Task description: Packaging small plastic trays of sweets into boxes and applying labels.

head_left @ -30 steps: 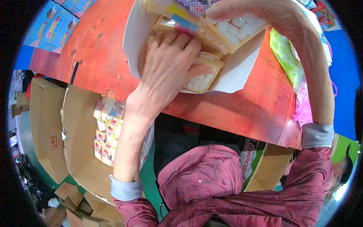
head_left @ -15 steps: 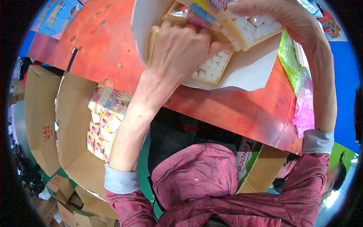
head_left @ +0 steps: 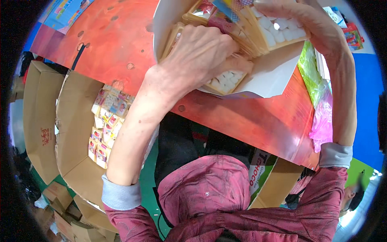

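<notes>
**Hands on blister packs over a white box**

Left hand (head_left: 201,52) lay knuckles-up across a stack of tan blister packs (head_left: 225,78), fingers curled down over them and thumb pressed along the near edge; closed loosely on the packs, though how firmly could not be told. Right hand (head_left: 294,18), at one o'clock from the left, arched over the top of another fan of packs (head_left: 278,34) holding rows of white pieces, fingers bent around their far side; fingertips hidden at the frame edge, so exact grasp could not be told. Packs sat inside an open white box (head_left: 274,80), its flap spread toward five o'clock, resting on a red table (head_left: 250,121).

Further out: green plastic bags (head_left: 310,70) and a pink bag (head_left: 322,125) at three to four o'clock of the box, lying at the table's right edge. At eight o'clock, below the table edge, an open cardboard carton (head_left: 72,129) holding small colourful packets (head_left: 107,121) along one side. Beside it, further toward nine o'clock, a second cardboard carton (head_left: 36,117). Blue printed sheets (head_left: 64,12) at eleven o'clock on the table's far corner.
</notes>
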A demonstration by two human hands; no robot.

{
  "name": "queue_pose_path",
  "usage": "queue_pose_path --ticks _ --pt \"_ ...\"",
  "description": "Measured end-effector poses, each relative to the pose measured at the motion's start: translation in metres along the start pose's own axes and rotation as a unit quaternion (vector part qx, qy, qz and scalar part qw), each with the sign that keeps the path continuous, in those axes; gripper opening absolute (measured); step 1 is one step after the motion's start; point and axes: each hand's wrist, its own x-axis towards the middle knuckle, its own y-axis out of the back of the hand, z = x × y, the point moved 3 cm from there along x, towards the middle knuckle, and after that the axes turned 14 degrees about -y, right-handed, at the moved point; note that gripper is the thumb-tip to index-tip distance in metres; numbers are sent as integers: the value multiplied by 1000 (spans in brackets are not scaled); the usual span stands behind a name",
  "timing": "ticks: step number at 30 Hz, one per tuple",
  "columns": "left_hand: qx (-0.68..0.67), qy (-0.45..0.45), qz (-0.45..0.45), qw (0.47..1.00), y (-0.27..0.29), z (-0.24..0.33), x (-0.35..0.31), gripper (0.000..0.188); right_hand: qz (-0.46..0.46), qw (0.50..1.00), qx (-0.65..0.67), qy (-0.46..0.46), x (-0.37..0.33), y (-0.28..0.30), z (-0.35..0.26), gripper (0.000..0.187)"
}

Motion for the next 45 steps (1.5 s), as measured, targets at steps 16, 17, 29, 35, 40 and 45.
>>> queue_pose_path --ticks 16,17,29,35,40,45 --pt "25 39 -43 998 -21 2 8 49 -25 999 37 -19 -5 -6 1 62" --pt "30 26 -14 999 -22 5 8 49 -22 999 41 -10 -5 -6 0 63" --pt "217 -39 51 974 -14 27 -11 17 -22 999 -18 -31 0 -5 -3 71" --pt "85 -28 -34 995 23 53 -51 15 -66 990 -93 -88 -4 -7 -10 66" --pt "116 4 -4 993 19 66 -69 20 -164 968 -130 -141 -2 -21 -13 57" --pt "106 -3 26 994 4 59 -78 19 -211 949 -184 -144 -2 -35 -20 47"
